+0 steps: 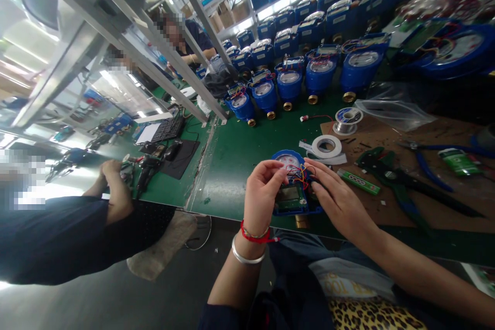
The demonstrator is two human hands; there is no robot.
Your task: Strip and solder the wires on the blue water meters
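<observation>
A blue water meter (pixel 286 210) lies at the front edge of the green table, its brass fitting (pixel 301 221) toward me. Its housing is uncovered, showing a circuit board (pixel 291 193) and a tangle of red, yellow and dark wires (pixel 300 171). My left hand (pixel 263 191) pinches at the wires from the left, thumb and forefinger together over the meter's dial. On the other side, my right hand (pixel 335 197) has its fingers stretched out along the meter's right edge, tips beside the wires. Its palm side is hidden.
Right of the meter are a tape roll (pixel 327 146), solder spool (pixel 347 120), green battery (pixel 358 181), green-handled cutter (pixel 398 185) and blue pliers (pixel 429 165). Several blue meters (pixel 290 80) line the back. A co-worker's hands (pixel 112 170) rest at the left, near a scanner (pixel 147 172).
</observation>
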